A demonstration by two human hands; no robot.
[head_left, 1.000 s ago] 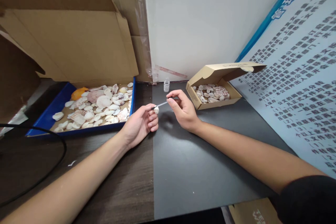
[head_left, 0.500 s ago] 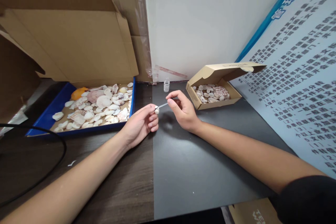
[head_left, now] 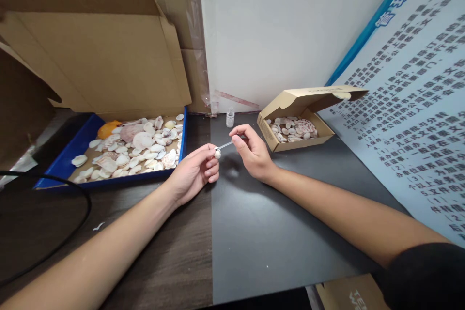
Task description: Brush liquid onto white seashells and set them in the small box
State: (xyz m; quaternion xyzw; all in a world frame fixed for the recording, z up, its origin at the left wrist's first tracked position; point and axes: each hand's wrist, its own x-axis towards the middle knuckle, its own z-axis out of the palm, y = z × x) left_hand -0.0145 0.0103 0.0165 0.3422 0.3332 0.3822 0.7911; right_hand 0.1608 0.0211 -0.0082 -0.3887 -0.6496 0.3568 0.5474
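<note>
Between thumb and fingers, my left hand (head_left: 196, 172) pinches a small white ribbed shell (head_left: 218, 153) above the seam between the wood-grain and grey surfaces. My right hand (head_left: 256, 155) pinches a thin translucent stick (head_left: 225, 146), whose far end reaches the top of the shell. A small clear bottle (head_left: 230, 117) with a printed label stands upright behind my hands. On the left, a blue-edged box (head_left: 65, 164) holds many shells (head_left: 143, 140) and an orange one. At the right, a small cardboard box (head_left: 301, 144) holds more shells (head_left: 290, 128).
A large cardboard lid (head_left: 98, 58) rises behind the blue-edged box. A black cable (head_left: 89, 203) curves over the left side. The white wall (head_left: 272, 34) stands behind, and a printed blue board (head_left: 410, 106) leans along the right.
The small shell has turned slightly in my left hand and shows more of its ribbed face. Both hands stay almost in the same place.
</note>
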